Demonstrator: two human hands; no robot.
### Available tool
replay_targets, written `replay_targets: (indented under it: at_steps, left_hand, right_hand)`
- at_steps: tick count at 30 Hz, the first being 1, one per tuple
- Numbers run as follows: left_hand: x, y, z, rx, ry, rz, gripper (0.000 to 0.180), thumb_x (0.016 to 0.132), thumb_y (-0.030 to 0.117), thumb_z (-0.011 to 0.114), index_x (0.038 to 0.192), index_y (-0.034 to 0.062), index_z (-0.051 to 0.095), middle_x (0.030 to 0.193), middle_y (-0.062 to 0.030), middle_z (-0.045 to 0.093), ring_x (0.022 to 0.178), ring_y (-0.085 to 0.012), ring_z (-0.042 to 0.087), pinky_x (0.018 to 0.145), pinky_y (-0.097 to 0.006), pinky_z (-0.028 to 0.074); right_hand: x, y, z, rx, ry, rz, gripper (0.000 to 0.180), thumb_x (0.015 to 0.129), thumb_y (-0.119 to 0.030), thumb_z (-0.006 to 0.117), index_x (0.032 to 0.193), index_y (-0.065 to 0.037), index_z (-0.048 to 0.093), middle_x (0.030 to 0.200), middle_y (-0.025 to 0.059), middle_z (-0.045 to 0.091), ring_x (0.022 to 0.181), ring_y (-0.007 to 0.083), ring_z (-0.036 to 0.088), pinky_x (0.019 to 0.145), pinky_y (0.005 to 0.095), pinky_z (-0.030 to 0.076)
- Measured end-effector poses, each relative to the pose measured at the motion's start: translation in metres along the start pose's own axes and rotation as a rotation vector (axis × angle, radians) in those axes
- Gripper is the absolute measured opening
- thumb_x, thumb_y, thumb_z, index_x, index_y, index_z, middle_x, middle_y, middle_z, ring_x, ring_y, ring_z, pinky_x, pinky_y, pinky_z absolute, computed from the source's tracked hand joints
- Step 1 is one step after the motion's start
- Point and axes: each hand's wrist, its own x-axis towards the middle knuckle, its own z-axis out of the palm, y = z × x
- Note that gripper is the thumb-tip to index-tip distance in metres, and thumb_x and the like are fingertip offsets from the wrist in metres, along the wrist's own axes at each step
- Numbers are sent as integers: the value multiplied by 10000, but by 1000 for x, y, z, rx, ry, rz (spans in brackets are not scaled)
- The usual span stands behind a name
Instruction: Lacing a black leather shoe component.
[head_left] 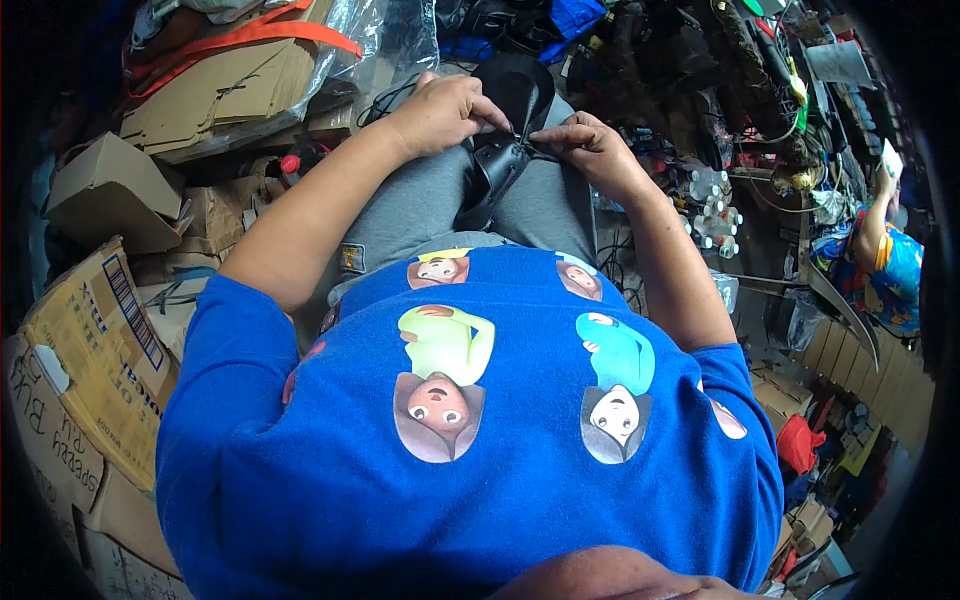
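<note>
Across my lap lies a black, shiny leather-like piece point(497, 168), shaped like part of a shoe or sandal, with small holes near its middle. Its far end curves into a rounded black loop point(515, 82) between my knees. My left hand point(455, 112) reaches in from the left, its thumb and forefinger pinched at the middle of the piece. From the other side my right hand point(590, 146) pinches close by, fingertips almost meeting the left ones. Whatever small thing sits between the fingertips is too fine to make out.
Flattened cardboard point(215, 95) under an orange strap point(240, 42) and an open carton point(112, 190) lie to the left. Several clear bottles point(712, 215) stand right of my leg. Another person in a bright patterned shirt point(895, 275) is at the far right, beyond cluttered tools.
</note>
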Motion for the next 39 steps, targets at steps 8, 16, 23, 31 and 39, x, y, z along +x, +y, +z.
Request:
replay_targets:
  at_steps: [8,16,23,31,39]
  left_hand:
    - [23,-3,-1,-64,-86,130,305,705,32,663,947,204,733,759,-57,547,807,-224,564,750,-344,446]
    - [-4,1,10,-308,17,-160,295,742,74,686,1025,153,711,798,-46,664,773,-176,632,796,-327,469]
    - [5,19,11,-124,-52,-300,201,754,183,705,935,97,684,757,1,670,732,-111,627,751,-279,437]
    - [20,17,17,-365,-46,-306,139,726,176,715,822,88,666,758,-10,644,781,-140,613,767,-299,444]
    - [-2,-1,-4,-133,57,-68,123,719,175,710,735,79,636,782,-54,601,823,-239,559,738,-355,435]
  right_hand:
    - [4,-5,-2,-69,-53,4,376,790,54,581,1092,-138,699,818,-2,507,774,98,512,736,228,438]
    - [-13,-9,13,5,92,75,290,802,-105,708,1088,-151,699,825,41,634,730,94,571,680,248,477]
    - [-7,-2,33,136,251,86,236,792,-111,720,1024,-75,700,802,43,673,719,67,578,674,236,480]
    - [3,1,31,202,234,60,146,791,-113,723,917,-43,700,774,39,667,723,87,599,667,241,478]
    - [-9,9,11,105,211,-9,181,782,-165,747,775,-21,638,793,24,513,764,128,544,694,267,452]
